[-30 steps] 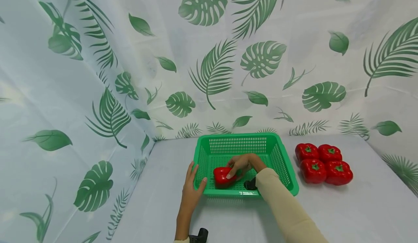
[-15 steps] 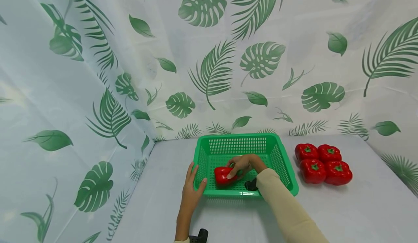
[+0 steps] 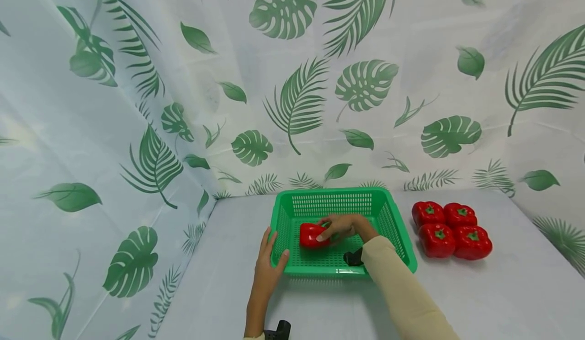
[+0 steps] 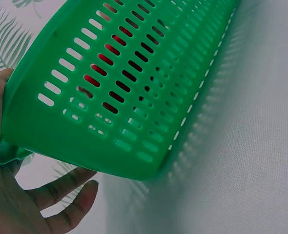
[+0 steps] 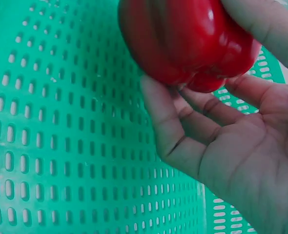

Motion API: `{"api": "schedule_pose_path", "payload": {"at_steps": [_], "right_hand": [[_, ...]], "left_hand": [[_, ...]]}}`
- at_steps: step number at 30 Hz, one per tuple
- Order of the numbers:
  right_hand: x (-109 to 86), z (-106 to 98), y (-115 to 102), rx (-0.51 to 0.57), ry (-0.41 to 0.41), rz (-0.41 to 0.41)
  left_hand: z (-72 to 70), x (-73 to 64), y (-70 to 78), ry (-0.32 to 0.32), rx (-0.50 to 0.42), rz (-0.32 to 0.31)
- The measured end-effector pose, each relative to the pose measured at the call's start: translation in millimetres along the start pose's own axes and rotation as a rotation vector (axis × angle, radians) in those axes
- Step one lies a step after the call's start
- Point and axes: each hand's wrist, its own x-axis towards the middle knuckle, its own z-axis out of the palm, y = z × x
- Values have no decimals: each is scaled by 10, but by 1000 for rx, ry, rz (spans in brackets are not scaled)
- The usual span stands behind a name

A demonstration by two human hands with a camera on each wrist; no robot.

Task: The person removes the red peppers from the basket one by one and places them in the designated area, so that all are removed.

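Observation:
A red bell pepper point(image 3: 312, 235) is held in my right hand point(image 3: 340, 227), inside the green plastic basket point(image 3: 335, 191). In the right wrist view, thumb and fingers are around the pepper point(image 5: 183, 39), which lies on its side above the perforated floor. My left hand point(image 3: 268, 266) rests at the basket's front left corner, its fingers spread and fairly straight along the side. The left wrist view shows two loosely bent fingers point(image 4: 61, 190) beneath the basket's rim, while red shows through the slots of the wall point(image 4: 129, 165).
To the right of the basket, several red bell peppers point(image 3: 440, 239) with green stems stand close together on the white table point(image 3: 215, 279). A white curtain point(image 3: 315, 86) printed with green leaves hangs behind and to the left.
My right hand has moved the pepper slightly away from me, towards the back of the basket. The left hand has stayed at the corner.

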Motion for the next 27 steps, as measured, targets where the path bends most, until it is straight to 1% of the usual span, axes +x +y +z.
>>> {"api": "schedule_pose_path", "payload": {"at_steps": [4,8,11,14,20,23,27], "right_hand": [[-24,-41,-23,27,9,-26],[-41,-73,-14,29,23,-45],[-52,-97,2,45,20,-75],[-64,-122,1,80,8,-128],[-101,-185,-46,186,-2,-240],[-128,-212,-69,202,-5,-298],[-157,-228,-88,260,-10,-357]], "left_hand": [[-6,17,7,5,-1,3],[-3,19,11,3,-3,-14],[6,14,10,5,-8,-20],[14,4,2,10,-1,-17],[9,2,4,11,-7,-9],[3,4,14,6,-14,-12],[6,1,12,1,-15,-14]]}}
